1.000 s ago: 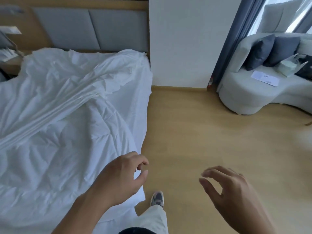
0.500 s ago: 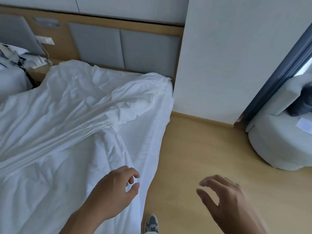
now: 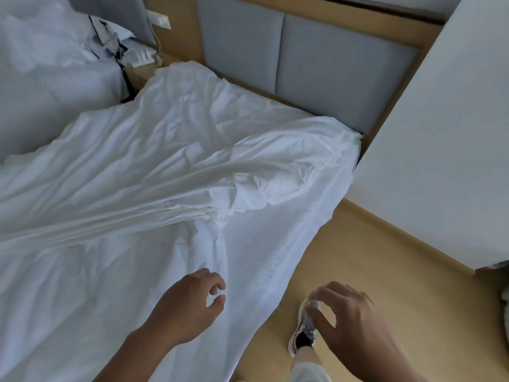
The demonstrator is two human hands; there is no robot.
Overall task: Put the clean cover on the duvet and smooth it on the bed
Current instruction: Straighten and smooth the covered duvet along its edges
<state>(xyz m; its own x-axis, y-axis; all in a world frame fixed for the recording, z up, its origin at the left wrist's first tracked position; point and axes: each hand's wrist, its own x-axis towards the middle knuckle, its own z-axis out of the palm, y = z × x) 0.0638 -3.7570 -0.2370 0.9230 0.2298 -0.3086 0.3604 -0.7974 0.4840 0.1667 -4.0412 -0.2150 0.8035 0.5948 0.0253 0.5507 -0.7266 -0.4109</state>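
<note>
Bedroom, right side of the bed [image 3: 316, 205]: both hands free, closing on the duvet [image 3: 170, 150].
Within the last second the view swung from the sofa corner to the headboard [image 3: 303, 59] as the person stepped along the floor [image 3: 385, 271]. The left hand [image 3: 190, 301] above the near bedding and the right hand [image 3: 349, 323] over the floor keep each grip loosely curled, holding nothing. The duvet lies rumpled, with a bunched ridge [image 3: 137, 213] running diagonally, so smoothing looks not begun. A white wall [image 3: 440, 133] crowds the far right corner.
</note>
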